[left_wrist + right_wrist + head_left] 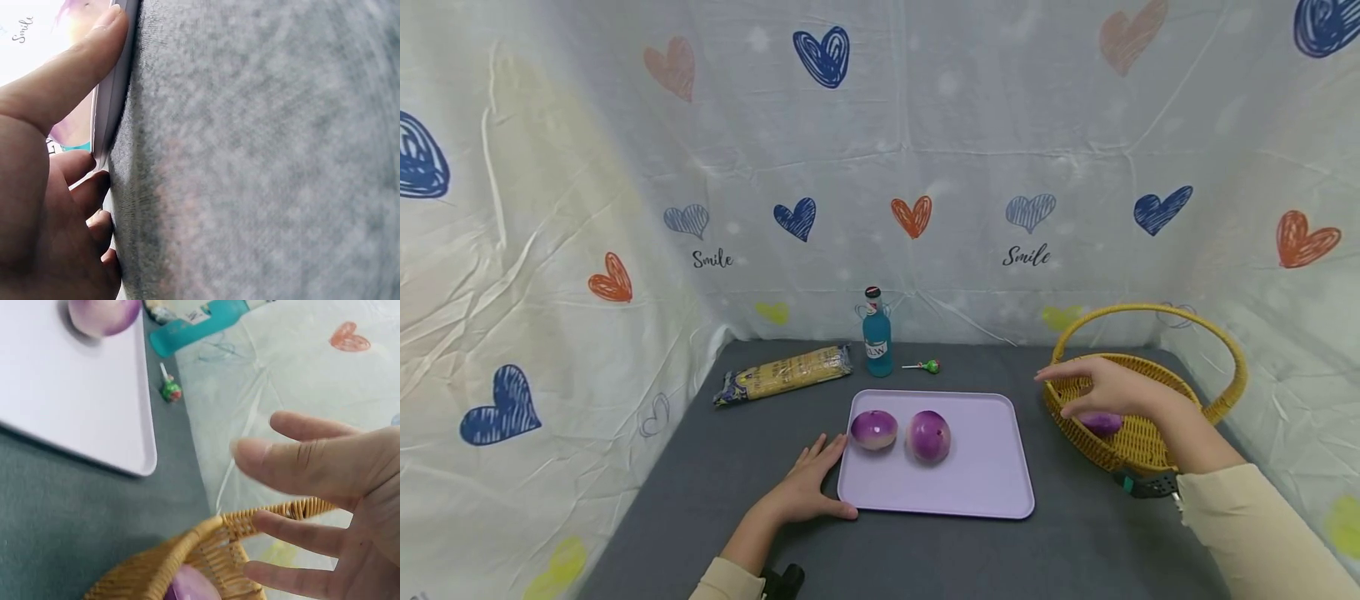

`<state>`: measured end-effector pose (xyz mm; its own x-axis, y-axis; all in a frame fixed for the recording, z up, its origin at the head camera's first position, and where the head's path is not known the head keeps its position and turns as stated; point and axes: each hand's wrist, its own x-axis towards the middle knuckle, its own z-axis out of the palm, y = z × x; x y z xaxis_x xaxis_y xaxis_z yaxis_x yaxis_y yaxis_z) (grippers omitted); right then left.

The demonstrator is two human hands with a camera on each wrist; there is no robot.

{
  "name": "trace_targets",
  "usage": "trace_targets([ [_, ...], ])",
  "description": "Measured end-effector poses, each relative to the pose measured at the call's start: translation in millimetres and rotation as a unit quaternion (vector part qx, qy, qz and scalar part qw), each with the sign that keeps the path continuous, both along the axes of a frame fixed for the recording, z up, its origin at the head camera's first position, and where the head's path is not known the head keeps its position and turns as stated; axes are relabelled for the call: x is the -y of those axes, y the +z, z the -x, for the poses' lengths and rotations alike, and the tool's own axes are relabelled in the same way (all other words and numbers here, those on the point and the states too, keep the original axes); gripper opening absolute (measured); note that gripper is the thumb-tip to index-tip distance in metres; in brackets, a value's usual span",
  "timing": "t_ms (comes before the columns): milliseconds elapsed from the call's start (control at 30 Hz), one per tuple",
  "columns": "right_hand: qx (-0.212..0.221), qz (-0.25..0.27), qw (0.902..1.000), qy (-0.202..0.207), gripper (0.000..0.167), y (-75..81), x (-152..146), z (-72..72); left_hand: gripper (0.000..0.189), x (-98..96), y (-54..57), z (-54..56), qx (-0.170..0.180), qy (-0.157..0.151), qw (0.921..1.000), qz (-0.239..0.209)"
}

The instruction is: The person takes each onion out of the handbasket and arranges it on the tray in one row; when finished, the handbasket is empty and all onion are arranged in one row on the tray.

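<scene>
A pale lilac tray [977, 454] lies on the grey table with two round purple-and-white vegetables, which look like onions, on its left half: the left onion [874, 430] and the right onion [928, 437]. My left hand [808, 487] rests at the tray's left edge, thumb at the near corner and fingers spread along the side. Over the yellow wicker basket [1138, 433] hovers my right hand [1112, 387], fingers extended and holding nothing. Below it in the basket lies a purple vegetable [192, 584], partly hidden by the rim and the hand.
Behind the tray stand a blue bottle [877, 342] and, beside it, a green lollipop [931, 366] lying flat. A long yellow packet [786, 375] lies at the back left. The basket's tall handle [1225, 350] arches up at the right. A heart-printed curtain [962, 167] surrounds the table.
</scene>
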<state>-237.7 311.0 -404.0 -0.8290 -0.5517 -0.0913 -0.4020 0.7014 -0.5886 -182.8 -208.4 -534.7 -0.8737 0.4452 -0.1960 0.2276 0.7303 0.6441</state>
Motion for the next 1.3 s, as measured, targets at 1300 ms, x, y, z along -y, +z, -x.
trace_targets([
  [1300,0.211,0.047,0.9760,-0.025,0.062,-30.2,-67,16.6,0.118,-1.0,-3.3,0.4,-0.003,0.007,1.0000,0.005],
])
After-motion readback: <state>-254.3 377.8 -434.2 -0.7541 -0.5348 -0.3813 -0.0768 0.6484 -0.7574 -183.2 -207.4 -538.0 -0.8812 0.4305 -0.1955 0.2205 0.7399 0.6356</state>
